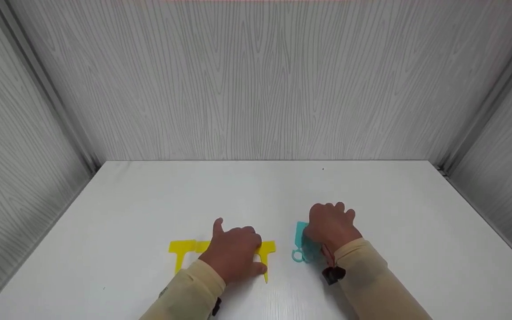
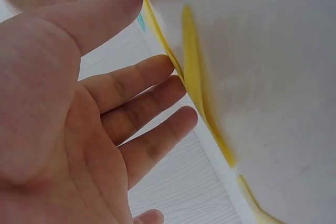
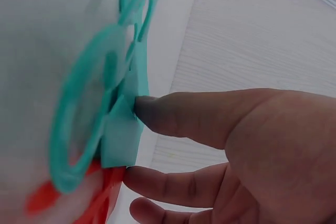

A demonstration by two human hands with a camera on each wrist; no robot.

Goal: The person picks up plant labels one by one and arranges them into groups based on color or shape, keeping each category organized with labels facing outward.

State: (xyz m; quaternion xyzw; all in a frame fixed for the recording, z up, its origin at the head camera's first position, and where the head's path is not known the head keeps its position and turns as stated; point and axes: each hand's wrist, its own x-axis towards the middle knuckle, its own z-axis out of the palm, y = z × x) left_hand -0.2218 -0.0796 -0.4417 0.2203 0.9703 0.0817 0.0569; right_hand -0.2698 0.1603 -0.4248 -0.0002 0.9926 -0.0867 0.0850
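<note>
Flat yellow T-shaped plant labels (image 1: 182, 246) lie in a row at the front of the white table. Over the row's middle is my left hand (image 1: 234, 253), hiding part of it. In the left wrist view, its thumb and fairly straight fingers touch the edge of the yellow labels (image 2: 193, 66). To the right, my right hand (image 1: 332, 226) is at a group of flat teal tags (image 1: 301, 231) with ring-shaped ends. Its thumb and forefinger pinch a teal tag (image 3: 122, 140) across its sides. Red tags (image 3: 100, 195) lie beside the teal ones, mostly hidden by the hand.
The white table (image 1: 256, 191) has a grey wood-grain wall (image 1: 256, 89) at its back, with similar panels on both sides. A dark wrist device (image 1: 334, 274) hangs below the right sleeve.
</note>
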